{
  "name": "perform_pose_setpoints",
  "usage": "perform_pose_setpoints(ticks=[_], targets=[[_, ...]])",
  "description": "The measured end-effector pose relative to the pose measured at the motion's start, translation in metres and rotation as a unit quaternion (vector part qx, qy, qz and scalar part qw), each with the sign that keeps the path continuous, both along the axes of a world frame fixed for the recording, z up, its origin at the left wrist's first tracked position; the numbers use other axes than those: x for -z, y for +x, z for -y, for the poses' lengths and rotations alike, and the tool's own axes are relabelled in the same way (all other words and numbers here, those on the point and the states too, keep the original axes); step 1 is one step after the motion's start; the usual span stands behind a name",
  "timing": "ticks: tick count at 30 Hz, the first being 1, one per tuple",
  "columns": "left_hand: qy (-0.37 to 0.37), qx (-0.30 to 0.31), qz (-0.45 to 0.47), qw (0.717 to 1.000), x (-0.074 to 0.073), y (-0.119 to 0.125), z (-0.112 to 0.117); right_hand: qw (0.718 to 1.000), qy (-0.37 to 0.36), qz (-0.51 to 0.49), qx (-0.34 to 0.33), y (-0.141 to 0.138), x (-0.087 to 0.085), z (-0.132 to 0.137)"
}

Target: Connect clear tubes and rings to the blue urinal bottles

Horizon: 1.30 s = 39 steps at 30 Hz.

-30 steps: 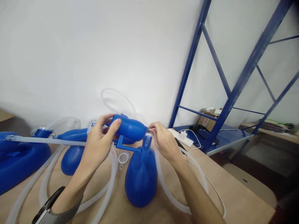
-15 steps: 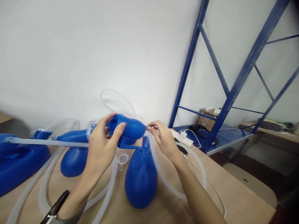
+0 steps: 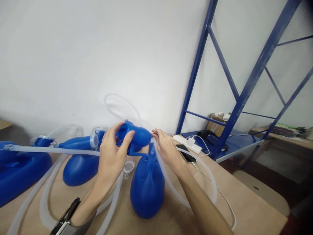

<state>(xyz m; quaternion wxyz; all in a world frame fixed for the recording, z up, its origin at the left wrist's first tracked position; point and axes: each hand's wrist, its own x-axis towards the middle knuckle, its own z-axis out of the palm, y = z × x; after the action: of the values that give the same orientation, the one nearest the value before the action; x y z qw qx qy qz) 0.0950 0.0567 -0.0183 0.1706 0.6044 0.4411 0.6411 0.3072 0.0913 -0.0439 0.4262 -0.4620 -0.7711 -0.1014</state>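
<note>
My left hand [image 3: 112, 151] is closed round the wide open mouth of a blue plastic funnel-shaped cup [image 3: 140, 136], held tilted with its narrow end pointing right. At that narrow end, the fingers of my right hand [image 3: 166, 148] are pinched on the small metal hose clamp; the fingertips cover it. A translucent hose [image 3: 171, 187] runs down from there and loops to the right. Under the cup stands a blue bottle [image 3: 147, 192] with a handle. On the table left of it lies a translucent ring cap [image 3: 129, 166] with a tab.
More blue bottles [image 3: 78, 171] and a large blue container [image 3: 26, 169] with hoses stand at left. At right are a white power strip [image 3: 193, 145], a phone [image 3: 186, 154] and cables. A blue metal rack [image 3: 221, 62] rises beyond the table edge, before the wall.
My left hand has shifted slightly right and turned the cup's mouth more toward me. My right fingers have moved a little left, closer over the cup's narrow end, covering the metal clamp.
</note>
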Motion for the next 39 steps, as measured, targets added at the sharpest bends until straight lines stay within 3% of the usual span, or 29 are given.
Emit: perform_pose_setpoints(ticks=[10,21,28,32,39], targets=[[-0.005,-0.015,-0.032,0.999,0.010,0.013,-0.003,0.997,-0.047,-0.057,0.015,0.002,0.006,-0.023],[-0.039,-0.014,-0.010,0.999,0.006,0.005,-0.010,0.991,0.017,-0.127,-0.033,-0.003,0.017,-0.030],[-0.020,-0.023,-0.019,0.999,0.000,-0.002,-0.006,0.998,-0.015,-0.065,-0.009,-0.004,0.004,-0.013],[-0.033,-0.020,0.006,0.999,-0.009,-0.012,-0.001,0.993,-0.056,-0.087,-0.057,-0.001,-0.006,-0.005],[-0.082,0.013,0.036,0.996,-0.023,-0.024,0.008,0.990,-0.013,-0.095,-0.105,0.006,-0.022,0.007]])
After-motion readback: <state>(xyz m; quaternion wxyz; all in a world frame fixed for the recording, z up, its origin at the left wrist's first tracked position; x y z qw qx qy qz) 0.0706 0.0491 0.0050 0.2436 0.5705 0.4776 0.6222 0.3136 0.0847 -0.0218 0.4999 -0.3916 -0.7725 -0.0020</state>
